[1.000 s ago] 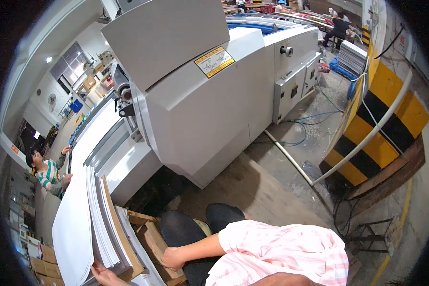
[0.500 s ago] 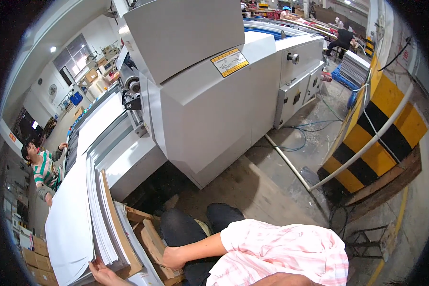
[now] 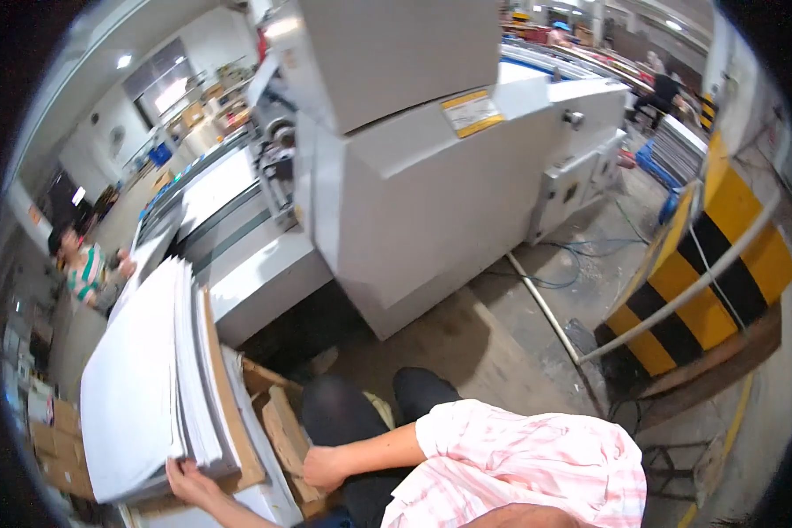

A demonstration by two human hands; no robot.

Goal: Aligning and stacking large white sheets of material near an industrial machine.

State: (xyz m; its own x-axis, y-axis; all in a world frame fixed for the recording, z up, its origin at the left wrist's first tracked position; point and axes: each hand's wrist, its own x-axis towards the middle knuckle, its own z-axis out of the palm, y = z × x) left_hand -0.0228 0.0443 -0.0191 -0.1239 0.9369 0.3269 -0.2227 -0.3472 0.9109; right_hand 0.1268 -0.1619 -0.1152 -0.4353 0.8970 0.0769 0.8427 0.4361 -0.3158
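A tall stack of large white paper sheets lies at the left, its edges fanned on the near side. At the stack's near corner my left hand has its thumb and fingers closed on the sheet edges. My right hand is curled into a fist by my knee, beside the wooden pallet; whatever its fingers may hold is hidden. Brown cardboard stands along the side of the stack nearest me.
A large grey machine rises ahead, with its feed bed reaching left. Beyond the stack stands a person in a striped top. At the right are a yellow-and-black striped pillar and a white pipe near the floor.
The view has swung left, shifting the scene right. The top sheet no longer reaches over the feed bed, and a dark gap shows there. The other person's hands have come together.
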